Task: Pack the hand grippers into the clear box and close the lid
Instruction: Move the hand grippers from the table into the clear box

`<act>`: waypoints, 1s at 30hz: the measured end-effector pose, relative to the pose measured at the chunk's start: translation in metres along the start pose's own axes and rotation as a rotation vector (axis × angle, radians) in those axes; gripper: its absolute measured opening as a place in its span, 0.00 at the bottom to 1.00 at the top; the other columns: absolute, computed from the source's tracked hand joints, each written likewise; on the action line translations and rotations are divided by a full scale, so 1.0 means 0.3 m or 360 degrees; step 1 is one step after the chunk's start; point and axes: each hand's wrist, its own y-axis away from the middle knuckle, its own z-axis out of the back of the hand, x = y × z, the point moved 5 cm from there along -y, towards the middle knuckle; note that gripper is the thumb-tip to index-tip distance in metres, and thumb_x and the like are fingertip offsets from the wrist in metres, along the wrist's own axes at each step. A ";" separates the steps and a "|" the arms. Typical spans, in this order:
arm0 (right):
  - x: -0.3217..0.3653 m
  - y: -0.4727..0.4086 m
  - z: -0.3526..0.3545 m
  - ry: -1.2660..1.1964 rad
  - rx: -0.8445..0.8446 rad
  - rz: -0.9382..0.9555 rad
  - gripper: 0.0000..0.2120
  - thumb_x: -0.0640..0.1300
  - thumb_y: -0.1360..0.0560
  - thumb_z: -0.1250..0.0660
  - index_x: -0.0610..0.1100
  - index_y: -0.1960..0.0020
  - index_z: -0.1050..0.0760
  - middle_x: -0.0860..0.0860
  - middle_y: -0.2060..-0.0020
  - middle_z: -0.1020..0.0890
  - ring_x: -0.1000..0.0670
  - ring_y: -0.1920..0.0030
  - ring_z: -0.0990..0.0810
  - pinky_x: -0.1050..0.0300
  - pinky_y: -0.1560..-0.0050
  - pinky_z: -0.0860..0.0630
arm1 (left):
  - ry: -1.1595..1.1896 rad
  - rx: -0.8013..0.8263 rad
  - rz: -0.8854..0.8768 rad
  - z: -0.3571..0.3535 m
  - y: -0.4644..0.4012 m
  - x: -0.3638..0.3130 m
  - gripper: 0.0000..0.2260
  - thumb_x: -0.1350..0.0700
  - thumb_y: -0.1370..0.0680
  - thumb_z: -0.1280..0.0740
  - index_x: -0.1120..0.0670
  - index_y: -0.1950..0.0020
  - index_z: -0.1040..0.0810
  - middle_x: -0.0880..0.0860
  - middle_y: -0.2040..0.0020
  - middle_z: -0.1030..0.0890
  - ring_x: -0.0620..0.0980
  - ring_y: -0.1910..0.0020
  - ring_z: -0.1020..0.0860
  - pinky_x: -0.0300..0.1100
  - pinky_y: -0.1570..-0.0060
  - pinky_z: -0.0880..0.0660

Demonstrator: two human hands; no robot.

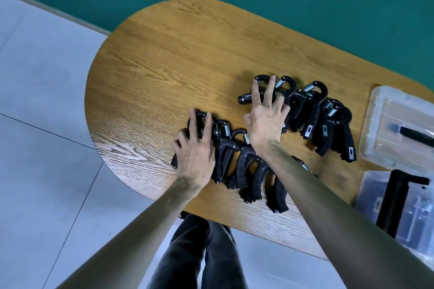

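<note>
Left hand [194, 157], fingers spread, presses near row of hand grippers [237, 166] on bench [164, 54]; right hand [266, 115] likewise on far row, likely steadying. Clear box [373, 129] right.

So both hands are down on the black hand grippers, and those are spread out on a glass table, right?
Not glass: the head view shows a wooden table with visible grain. The rest holds: the left hand and the right hand are both down on the black hand grippers.
</note>
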 end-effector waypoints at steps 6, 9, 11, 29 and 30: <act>-0.101 0.099 0.101 -0.0014 -0.0082 -0.0057 0.40 0.41 0.26 0.31 0.45 0.19 0.45 0.38 0.19 0.52 0.34 0.34 0.33 0.39 0.40 0.32 | -0.0043 -0.0113 -0.0068 0.047 0.007 -0.102 0.34 0.52 0.17 0.40 0.48 0.17 0.59 0.60 0.18 0.60 0.60 0.42 0.33 0.55 0.45 0.33; -0.152 0.139 0.143 -0.0085 -0.0140 -0.0064 0.38 0.40 0.26 0.32 0.46 0.19 0.43 0.37 0.19 0.51 0.33 0.35 0.32 0.38 0.41 0.32 | -0.0062 -0.0214 -0.0080 0.072 0.011 -0.181 0.32 0.52 0.17 0.40 0.48 0.17 0.53 0.61 0.18 0.55 0.60 0.44 0.32 0.54 0.48 0.34; -0.194 0.167 0.161 -0.0113 -0.0165 -0.0047 0.37 0.40 0.25 0.33 0.46 0.19 0.42 0.37 0.20 0.51 0.33 0.36 0.32 0.38 0.41 0.32 | -0.0061 -0.0264 -0.0103 0.081 0.020 -0.240 0.31 0.52 0.18 0.41 0.48 0.17 0.51 0.61 0.18 0.54 0.60 0.46 0.32 0.53 0.50 0.34; -0.940 0.597 0.394 -0.0299 -0.0442 -0.0203 0.35 0.37 0.27 0.33 0.49 0.22 0.37 0.39 0.20 0.45 0.38 0.48 0.31 0.42 0.50 0.33 | 0.0160 -0.0406 -0.0373 0.053 0.351 -1.018 0.26 0.54 0.17 0.41 0.46 0.19 0.43 0.56 0.17 0.50 0.60 0.41 0.34 0.54 0.47 0.37; -0.996 0.626 0.405 -0.0310 -0.0453 -0.0241 0.35 0.37 0.28 0.33 0.49 0.22 0.36 0.39 0.20 0.45 0.38 0.49 0.32 0.43 0.50 0.33 | 0.0155 -0.0409 -0.0399 0.048 0.377 -1.072 0.26 0.54 0.17 0.41 0.46 0.20 0.43 0.56 0.17 0.50 0.59 0.43 0.34 0.53 0.47 0.37</act>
